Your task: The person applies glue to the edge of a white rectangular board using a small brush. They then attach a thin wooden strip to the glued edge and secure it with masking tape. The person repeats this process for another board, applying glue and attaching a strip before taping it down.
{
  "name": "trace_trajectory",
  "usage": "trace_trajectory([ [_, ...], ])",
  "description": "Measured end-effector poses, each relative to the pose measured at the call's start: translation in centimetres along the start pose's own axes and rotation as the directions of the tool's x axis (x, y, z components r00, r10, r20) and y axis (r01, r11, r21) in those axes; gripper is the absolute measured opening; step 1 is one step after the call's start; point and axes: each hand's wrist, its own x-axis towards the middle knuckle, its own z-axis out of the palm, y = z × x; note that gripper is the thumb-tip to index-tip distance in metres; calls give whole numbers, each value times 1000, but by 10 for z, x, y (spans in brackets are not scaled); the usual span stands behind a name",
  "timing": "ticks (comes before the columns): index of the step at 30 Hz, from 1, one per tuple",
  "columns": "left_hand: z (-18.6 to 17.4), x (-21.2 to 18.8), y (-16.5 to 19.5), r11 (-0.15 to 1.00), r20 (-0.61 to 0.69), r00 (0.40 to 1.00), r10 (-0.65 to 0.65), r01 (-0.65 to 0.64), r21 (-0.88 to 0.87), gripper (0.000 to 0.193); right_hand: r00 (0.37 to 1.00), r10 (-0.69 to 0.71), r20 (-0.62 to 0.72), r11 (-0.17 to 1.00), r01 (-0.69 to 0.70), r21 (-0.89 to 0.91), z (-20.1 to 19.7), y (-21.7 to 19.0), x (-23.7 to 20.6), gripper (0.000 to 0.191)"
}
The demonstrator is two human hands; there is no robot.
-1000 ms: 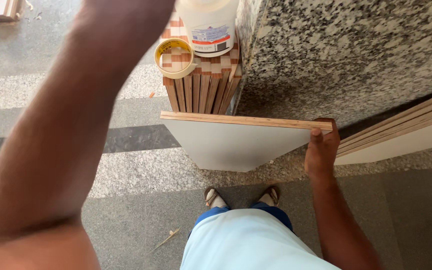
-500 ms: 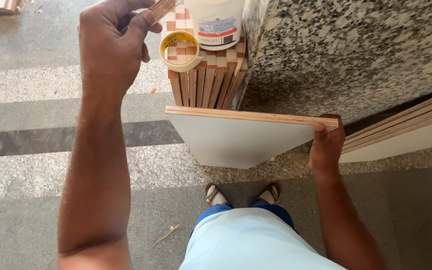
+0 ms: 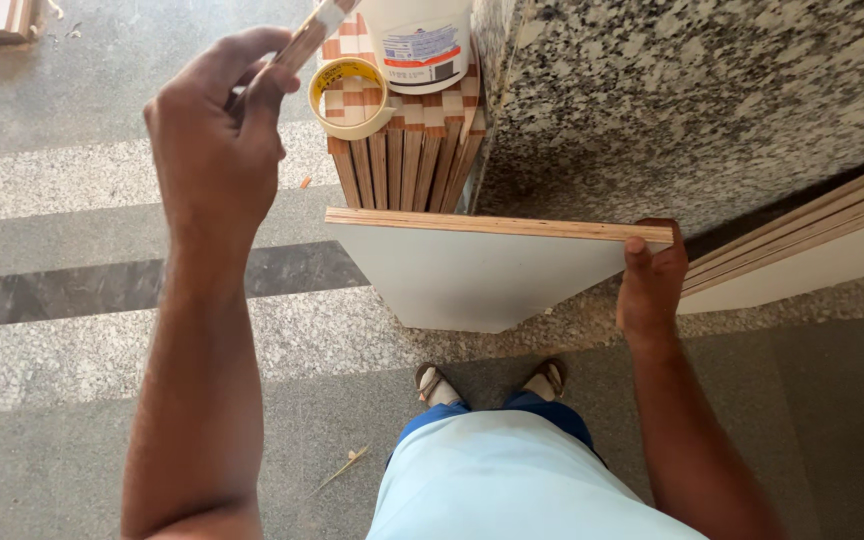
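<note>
A thin wooden stick with a pale, coated tip (image 3: 314, 32) was pinched in the left hand (image 3: 214, 150), the fingers curled round it and the thumb pressed along its side, the tip raised toward the top edge of the view. The right hand (image 3: 652, 285) was closed on the far corner of a plywood panel (image 3: 472, 270), thumb over the raw edge and fingers hidden behind the board, so that the panel was held on edge with its layered rim (image 3: 497, 225) turned upward and roughly level.

Just beyond the panel a bundle of wooden strips (image 3: 402, 150) was stood upright, with a roll of tape (image 3: 350, 97) and a white tub (image 3: 420, 40) set on top. A speckled granite slab (image 3: 692, 100) was seen at the right, with more boards (image 3: 802, 250) leaned below it, and grey stone floor (image 3: 102, 290) underneath.

For the step to be done well, it was judged that the panel should be kept steady and its rim level, and that the stick should be held close to its working end for control. A firmer grip at the corner would be needed if pressure were put on the edge.
</note>
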Motion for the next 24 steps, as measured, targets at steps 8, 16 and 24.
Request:
trace_trajectory([
  [8, -2, -3, -10, 952, 34, 994, -108, 113, -286, 19, 1000, -14, 0, 1000, 14, -15, 2, 0, -2, 49],
  [16, -7, -37, -18, 599, 108, 872, -478, 413, -686, 24, 1000, 3, 21, 1000, -3, -13, -3, 5, -4, 45],
  [24, 40, -130, -41, 257, 253, 825, -505, 424, -868, 21, 993, 111, 35, 985, -105, -135, -1, 6, 2, 42],
])
